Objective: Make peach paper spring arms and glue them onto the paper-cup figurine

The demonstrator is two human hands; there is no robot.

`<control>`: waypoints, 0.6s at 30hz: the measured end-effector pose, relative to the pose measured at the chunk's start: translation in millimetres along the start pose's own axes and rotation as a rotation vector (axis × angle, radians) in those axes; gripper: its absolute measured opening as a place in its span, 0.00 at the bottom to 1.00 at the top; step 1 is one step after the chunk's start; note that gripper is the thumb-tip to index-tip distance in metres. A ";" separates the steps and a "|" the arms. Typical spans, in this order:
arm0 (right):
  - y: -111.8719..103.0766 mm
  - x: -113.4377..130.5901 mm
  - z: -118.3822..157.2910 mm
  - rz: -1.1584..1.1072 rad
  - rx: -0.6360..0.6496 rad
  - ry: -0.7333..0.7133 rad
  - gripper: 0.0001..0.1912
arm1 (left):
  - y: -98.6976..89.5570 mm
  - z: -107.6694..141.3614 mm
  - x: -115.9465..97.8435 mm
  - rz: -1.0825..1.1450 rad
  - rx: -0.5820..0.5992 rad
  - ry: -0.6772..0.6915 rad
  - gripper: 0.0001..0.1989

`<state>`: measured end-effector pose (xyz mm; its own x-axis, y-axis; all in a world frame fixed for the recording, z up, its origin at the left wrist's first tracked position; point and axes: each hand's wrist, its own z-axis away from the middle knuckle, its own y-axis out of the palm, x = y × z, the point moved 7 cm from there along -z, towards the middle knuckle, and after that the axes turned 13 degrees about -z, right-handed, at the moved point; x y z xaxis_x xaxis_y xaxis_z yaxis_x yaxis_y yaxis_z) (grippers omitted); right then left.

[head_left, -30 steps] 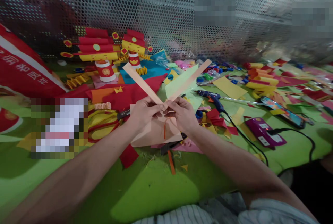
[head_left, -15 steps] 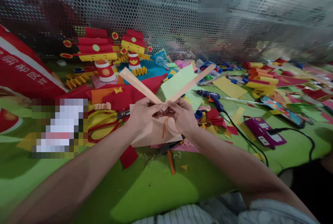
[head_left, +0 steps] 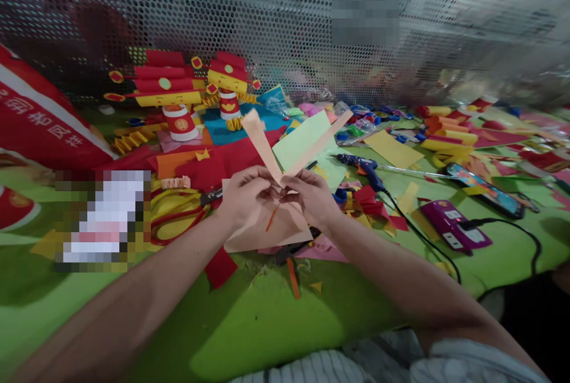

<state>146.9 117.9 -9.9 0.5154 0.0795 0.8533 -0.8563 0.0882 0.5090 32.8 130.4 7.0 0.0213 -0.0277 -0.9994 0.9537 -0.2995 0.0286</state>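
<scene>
Two peach paper strips (head_left: 262, 144) meet in a V between my hands, their free ends pointing up and away. My left hand (head_left: 249, 196) pinches the joined ends from the left, and my right hand (head_left: 309, 196) pinches them from the right, fingertips nearly touching. Under my hands lies a peach sheet (head_left: 249, 234), with a thin orange strip (head_left: 271, 218) above it. Behind the strips is a light green sheet (head_left: 303, 139). Scissors with red and yellow handles (head_left: 178, 217) lie beside my left hand.
Two red and yellow paper figures (head_left: 180, 122) stand at the back left. On the right are a blue glue gun (head_left: 358, 162) with its cord, a purple power socket (head_left: 454, 225) and a phone (head_left: 485, 190). Paper scraps surround them. A perforated metal screen (head_left: 267, 15) rises behind.
The left strip has swung upright and toward the right, narrowing the V. The right strip's tip has shifted slightly left. Both hands keep their pinch at nearly the same place.
</scene>
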 end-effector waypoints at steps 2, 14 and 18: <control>-0.4 -0.3 -0.5 -0.014 -0.005 -0.001 0.10 | 0.4 -0.3 1.0 0.048 0.041 -0.034 0.06; -0.2 -0.1 -0.7 0.009 0.012 -0.072 0.14 | 1.9 -4.7 10.0 -0.041 0.047 -0.161 0.14; 1.6 0.8 0.2 0.019 0.011 -0.070 0.16 | 0.4 -5.5 12.7 -0.059 0.046 -0.177 0.15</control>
<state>146.0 117.9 -8.4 0.4953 0.0111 0.8686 -0.8666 0.0766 0.4932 35.1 135.2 -5.7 -0.0916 -0.1752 -0.9803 0.9367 -0.3492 -0.0251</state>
